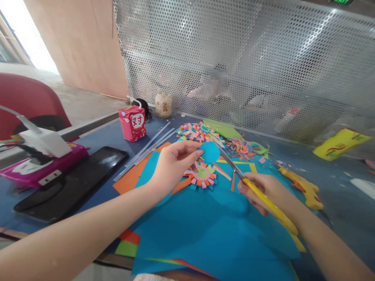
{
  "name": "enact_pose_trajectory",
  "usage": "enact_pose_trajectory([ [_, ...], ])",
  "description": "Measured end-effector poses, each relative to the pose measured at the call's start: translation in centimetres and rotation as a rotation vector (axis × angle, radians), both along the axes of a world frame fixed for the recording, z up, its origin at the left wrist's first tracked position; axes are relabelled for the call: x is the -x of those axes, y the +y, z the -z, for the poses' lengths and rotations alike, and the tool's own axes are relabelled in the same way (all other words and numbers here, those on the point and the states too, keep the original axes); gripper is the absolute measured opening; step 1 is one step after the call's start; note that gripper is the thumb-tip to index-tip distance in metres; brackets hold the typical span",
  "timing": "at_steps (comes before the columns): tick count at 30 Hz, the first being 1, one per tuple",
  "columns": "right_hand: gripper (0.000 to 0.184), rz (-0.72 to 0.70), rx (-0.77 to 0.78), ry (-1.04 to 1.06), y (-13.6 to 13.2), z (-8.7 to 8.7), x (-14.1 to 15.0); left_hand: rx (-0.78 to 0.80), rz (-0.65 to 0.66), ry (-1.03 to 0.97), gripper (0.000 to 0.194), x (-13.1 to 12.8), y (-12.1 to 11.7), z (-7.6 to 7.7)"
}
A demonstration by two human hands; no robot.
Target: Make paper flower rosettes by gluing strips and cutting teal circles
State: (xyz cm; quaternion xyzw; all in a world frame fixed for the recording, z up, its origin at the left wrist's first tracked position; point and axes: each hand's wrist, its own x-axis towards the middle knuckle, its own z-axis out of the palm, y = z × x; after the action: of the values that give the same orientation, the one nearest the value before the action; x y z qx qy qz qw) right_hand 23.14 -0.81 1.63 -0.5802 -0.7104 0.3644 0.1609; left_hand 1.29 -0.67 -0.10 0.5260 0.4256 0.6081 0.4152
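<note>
Between the thumb and fingers of my left hand (178, 160) is a small rounded piece of blue paper (210, 152), held up above the work surface. My right hand (263, 189) is closed round the yellow handles of a pair of scissors (260, 197). The scissor blades point up and left, their tips close to the right edge of the blue piece; I cannot tell whether they touch it. Just below lies a fringed paper flower (202, 173) in pink, orange and blue with a green centre. Large blue sheets (190, 230) spread under both hands.
Further back are more paper flowers (196, 132) and a heap of paper scraps (238, 148). A yellow glue gun (304, 189) lies at right, clear glue sticks (146, 150) at left. A juice box (132, 123), phone (70, 183) and power strip (43, 169) stand left. A perforated metal screen (249, 58) closes the back.
</note>
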Motion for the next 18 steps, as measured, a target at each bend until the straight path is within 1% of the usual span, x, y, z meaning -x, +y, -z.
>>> enact_pose_trajectory([
  [5, 0.034, 0.04, 0.025, -0.012, -0.24, -0.31, 0.12, 0.003, -0.048, 0.019, 0.019, 0.06, 0.02, -0.07],
  [9, 0.033, 0.047, 0.033, -0.022, -0.34, -0.48, 0.16, 0.002, -0.093, 0.038, 0.019, 0.08, -0.01, -0.18],
  [14, 0.031, -0.027, -0.045, -0.048, -0.09, -0.22, -0.09, 0.02, -0.089, 0.049, 0.021, 0.01, -0.07, -0.24],
  [18, 0.032, -0.05, -0.059, -0.052, -0.03, -0.12, -0.21, 0.011, -0.095, 0.065, 0.02, -0.12, 0.0, -0.27],
])
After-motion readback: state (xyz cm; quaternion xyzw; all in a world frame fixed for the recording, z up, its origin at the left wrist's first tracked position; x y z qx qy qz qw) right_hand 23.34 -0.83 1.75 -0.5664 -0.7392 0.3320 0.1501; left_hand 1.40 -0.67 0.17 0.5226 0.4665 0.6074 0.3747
